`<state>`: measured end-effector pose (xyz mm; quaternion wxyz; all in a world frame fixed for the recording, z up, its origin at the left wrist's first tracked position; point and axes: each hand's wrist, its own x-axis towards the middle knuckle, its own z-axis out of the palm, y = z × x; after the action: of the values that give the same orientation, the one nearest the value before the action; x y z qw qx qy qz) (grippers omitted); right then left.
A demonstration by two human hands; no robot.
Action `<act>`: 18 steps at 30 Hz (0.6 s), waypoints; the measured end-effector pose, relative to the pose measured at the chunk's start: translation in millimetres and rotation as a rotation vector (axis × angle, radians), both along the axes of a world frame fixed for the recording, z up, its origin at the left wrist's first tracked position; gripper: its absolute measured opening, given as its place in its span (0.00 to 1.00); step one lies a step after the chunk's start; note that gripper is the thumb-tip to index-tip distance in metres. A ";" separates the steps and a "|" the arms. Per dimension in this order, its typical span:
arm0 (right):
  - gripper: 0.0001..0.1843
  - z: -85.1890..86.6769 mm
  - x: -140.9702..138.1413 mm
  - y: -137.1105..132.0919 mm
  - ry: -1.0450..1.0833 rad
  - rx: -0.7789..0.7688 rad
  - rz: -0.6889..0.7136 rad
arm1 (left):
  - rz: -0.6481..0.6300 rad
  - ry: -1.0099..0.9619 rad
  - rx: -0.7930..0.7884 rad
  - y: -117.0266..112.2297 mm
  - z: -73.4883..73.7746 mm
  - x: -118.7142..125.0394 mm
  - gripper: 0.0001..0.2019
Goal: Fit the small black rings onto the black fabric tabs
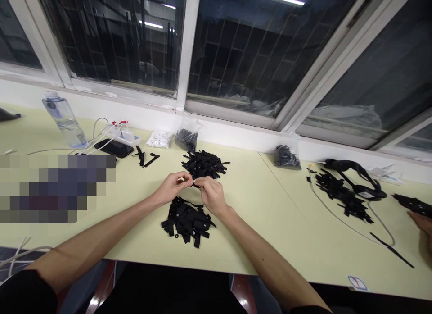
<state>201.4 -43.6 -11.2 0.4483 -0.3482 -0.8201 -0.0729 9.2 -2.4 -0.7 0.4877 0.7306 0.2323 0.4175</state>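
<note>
My left hand [173, 187] and my right hand [212, 194] meet above the table, fingertips pinched together. Between them is a small black piece [194, 184], mostly covered by the fingers; it looks like the short black fabric strips around it. Just beyond my hands lies a pile of black strips [204, 163]. Nearer my body, below my hands, a second pile of black strips [187, 221] is spread out, some showing small white marks. A small black ring [176, 236] rests at its near edge.
Along the wall stand a water bottle [64, 118], a power strip [124, 136], a phone [114, 148], a bag of white pieces [159, 139] and bags of black parts [187, 136]. Rightward are headphones [366, 192], a cable, more strips [340, 194] and another person's hand [421, 224].
</note>
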 end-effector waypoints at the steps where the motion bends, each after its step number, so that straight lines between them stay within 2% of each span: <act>1: 0.12 0.1 0.1 0.1 0.003 -0.003 0.003 | 0.000 -0.006 -0.004 0.4 0.1 -0.2 0.10; 18: 0.13 -0.4 -2.5 -1.0 0.082 -0.053 0.010 | 0.060 0.010 -0.005 2.3 -2.1 -3.1 0.10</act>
<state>198.9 -44.6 -11.6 0.4727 -0.3583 -0.8043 -0.0346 6.0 -0.1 -2.9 0.4756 0.7243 0.2575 0.4277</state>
